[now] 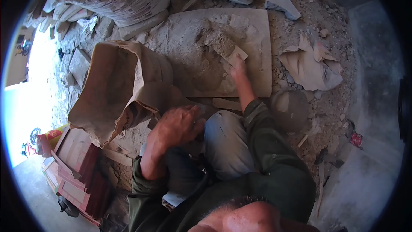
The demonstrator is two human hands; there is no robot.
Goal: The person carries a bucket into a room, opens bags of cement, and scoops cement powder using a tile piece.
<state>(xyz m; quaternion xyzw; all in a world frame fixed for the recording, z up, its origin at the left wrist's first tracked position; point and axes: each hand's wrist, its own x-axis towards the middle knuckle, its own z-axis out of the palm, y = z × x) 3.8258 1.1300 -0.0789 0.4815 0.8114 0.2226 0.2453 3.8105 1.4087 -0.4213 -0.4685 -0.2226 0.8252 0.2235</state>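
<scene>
My right hand (238, 65) is closed around the near end of a pale flat piece (237, 55), low over a large grey board (257, 30). The far side of this piece meets a heap of grey-brown powdery mix (219, 43) on the board. Near my knees, my left hand (180, 124) is curled, and whether its fingers hold anything is hidden. Just beyond and to the left of it stands an open brown paper sack (109, 86) with torn edges.
A printed white sack (124, 0) lies at the upper left. Red-brown tiles (77, 159) are stacked at the lower left. A broken slab piece (283, 5) lies behind the board, and crumpled paper (311, 64) sits to its right. A wall (375, 51) runs along the right.
</scene>
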